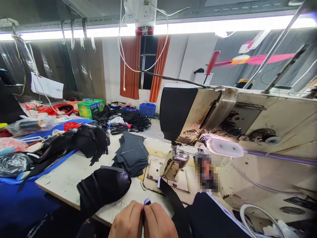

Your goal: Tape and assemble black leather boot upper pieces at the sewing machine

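Black strip with a pale lavender tip sits between our left hand and right hand, just this side of the sewing machine on the desk; our grip is pinched closed on it. Its tip points away from us, the long axis mostly hidden. Lettering on the green carton is too small for us to read

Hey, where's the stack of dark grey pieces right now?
In the head view, left of centre, the dark grey stack lies on the table beyond the left hand, just left of the metal post under the sewing head.
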`<action>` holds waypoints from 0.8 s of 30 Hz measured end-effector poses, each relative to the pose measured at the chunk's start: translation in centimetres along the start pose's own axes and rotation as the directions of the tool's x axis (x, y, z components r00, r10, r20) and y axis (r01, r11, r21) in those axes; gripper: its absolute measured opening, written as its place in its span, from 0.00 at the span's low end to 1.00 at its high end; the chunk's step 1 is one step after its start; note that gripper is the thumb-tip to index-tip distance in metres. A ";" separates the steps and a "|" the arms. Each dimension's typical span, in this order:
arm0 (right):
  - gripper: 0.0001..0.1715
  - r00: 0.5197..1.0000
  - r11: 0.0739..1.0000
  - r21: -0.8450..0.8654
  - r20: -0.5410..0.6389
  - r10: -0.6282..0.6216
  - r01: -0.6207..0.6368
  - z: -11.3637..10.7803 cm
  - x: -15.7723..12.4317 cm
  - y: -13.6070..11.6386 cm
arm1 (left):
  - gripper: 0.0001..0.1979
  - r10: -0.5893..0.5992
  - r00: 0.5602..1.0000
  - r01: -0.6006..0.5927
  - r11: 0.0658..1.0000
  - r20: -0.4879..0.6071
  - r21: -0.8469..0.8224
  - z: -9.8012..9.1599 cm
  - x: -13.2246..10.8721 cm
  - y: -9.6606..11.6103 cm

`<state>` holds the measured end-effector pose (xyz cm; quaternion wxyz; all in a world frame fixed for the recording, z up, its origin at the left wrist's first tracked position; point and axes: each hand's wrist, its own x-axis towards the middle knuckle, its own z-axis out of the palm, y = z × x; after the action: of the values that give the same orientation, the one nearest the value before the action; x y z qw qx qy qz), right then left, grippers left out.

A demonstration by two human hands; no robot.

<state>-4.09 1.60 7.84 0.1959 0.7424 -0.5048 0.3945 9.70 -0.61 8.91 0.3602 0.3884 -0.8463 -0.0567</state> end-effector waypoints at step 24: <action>0.10 0.996 0.946 0.323 0.083 -0.024 -0.004 2.0 -1.8 1.9 | 0.10 -0.301 0.948 0.317 0.893 0.100 -0.321 1.8 -0.6 -0.9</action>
<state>-5.34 0.54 4.98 0.0519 0.7833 -0.4377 0.4383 9.35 -1.11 6.88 0.3867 0.4500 -0.7604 -0.2643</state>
